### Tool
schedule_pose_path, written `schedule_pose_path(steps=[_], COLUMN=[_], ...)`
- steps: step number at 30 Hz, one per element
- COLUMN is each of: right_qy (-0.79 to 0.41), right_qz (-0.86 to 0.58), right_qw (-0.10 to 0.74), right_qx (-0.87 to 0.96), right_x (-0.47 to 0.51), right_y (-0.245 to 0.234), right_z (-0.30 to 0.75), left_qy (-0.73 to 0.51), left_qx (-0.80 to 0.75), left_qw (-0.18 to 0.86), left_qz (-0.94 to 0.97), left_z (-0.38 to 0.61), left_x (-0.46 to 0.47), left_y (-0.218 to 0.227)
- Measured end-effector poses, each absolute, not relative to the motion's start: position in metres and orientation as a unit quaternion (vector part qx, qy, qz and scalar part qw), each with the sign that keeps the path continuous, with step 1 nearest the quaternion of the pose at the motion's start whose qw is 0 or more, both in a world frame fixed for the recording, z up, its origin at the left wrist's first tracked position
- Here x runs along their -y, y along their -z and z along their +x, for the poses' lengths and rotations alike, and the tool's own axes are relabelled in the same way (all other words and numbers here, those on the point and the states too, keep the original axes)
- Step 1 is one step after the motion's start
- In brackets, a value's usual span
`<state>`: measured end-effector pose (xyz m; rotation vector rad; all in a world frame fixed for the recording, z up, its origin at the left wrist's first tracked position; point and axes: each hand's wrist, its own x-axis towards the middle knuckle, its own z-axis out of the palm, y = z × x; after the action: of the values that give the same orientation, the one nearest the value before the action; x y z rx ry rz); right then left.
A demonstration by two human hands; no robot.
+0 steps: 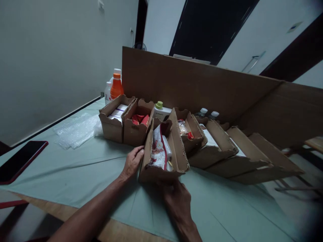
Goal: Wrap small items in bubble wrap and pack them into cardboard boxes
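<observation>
An open-topped cardboard box [163, 175] stands out in front of a row of similar boxes, between my two hands. Inside it lie a white and dark-red packet [158, 151] and a small clear-wrapped item. My left hand [133, 162] presses its fingers against the box's left side. From below the front edge, my right hand [176, 196] grips the same box, with its fingertips hidden under the cardboard. Behind and left are a box with red packets [140, 119] and a box with white cartons [118, 112].
Several more cardboard boxes [214, 143] line up to the right, before a tall cardboard panel [202, 84]. An orange bottle [116, 87] and white bottles stand at the back left. Bubble wrap [78, 129] and a phone [21, 160] lie on the green-covered table [83, 181].
</observation>
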<state>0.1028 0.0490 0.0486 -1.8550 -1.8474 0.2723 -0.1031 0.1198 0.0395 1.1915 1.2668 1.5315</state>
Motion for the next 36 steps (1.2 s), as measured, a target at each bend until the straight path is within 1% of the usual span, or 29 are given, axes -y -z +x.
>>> schedule_pose_path(steps=[2, 4, 9, 11, 15, 19, 22, 27, 31, 34, 35, 36], right_qy=[-0.078, -0.068, -0.060, -0.063, -0.086, -0.105, -0.114, -0.114, -0.091, -0.050, -0.028, -0.005], right_qz=[-0.686, -0.691, -0.713, -0.710, -0.675, -0.647, -0.634, -0.618, -0.611, -0.612, -0.618, -0.630], right_qw=[0.219, 0.206, 0.236, 0.258, 0.304, 0.339, 0.356, 0.387, 0.429, 0.463, 0.454, 0.423], right_qx=[0.689, 0.689, 0.658, 0.653, 0.666, 0.675, 0.677, 0.675, 0.659, 0.639, 0.641, 0.651], right_x=[-0.062, -0.080, -0.125, -0.133, -0.128, -0.122, -0.122, -0.119, -0.118, -0.128, -0.134, -0.140], right_y=[-0.052, -0.054, -0.043, -0.035, -0.020, -0.013, -0.012, -0.013, -0.036, -0.079, -0.096, -0.114], right_z=[0.094, 0.086, 0.075, 0.076, 0.082, 0.085, 0.084, 0.081, 0.096, 0.123, 0.133, 0.142], left_qy=[-0.621, -0.640, -0.673, -0.645, -0.552, -0.499, -0.473, -0.460, -0.454, -0.470, -0.478, -0.486], left_qx=[-0.517, -0.523, -0.517, -0.506, -0.473, -0.466, -0.447, -0.433, -0.445, -0.461, -0.466, -0.469], left_qw=[0.373, 0.347, 0.303, 0.312, 0.340, 0.375, 0.396, 0.397, 0.405, 0.415, 0.417, 0.417], left_qz=[0.455, 0.444, 0.435, 0.479, 0.596, 0.627, 0.647, 0.666, 0.658, 0.628, 0.617, 0.608], left_z=[-0.110, -0.115, -0.111, -0.105, -0.095, -0.095, -0.097, -0.095, -0.095, -0.096, -0.096, -0.096], left_x=[-0.120, -0.117, -0.106, -0.103, -0.105, -0.112, -0.116, -0.120, -0.122, -0.123, -0.123, -0.123], left_y=[-0.043, -0.047, -0.051, -0.049, -0.040, -0.028, -0.022, -0.016, -0.016, -0.015, -0.015, -0.015])
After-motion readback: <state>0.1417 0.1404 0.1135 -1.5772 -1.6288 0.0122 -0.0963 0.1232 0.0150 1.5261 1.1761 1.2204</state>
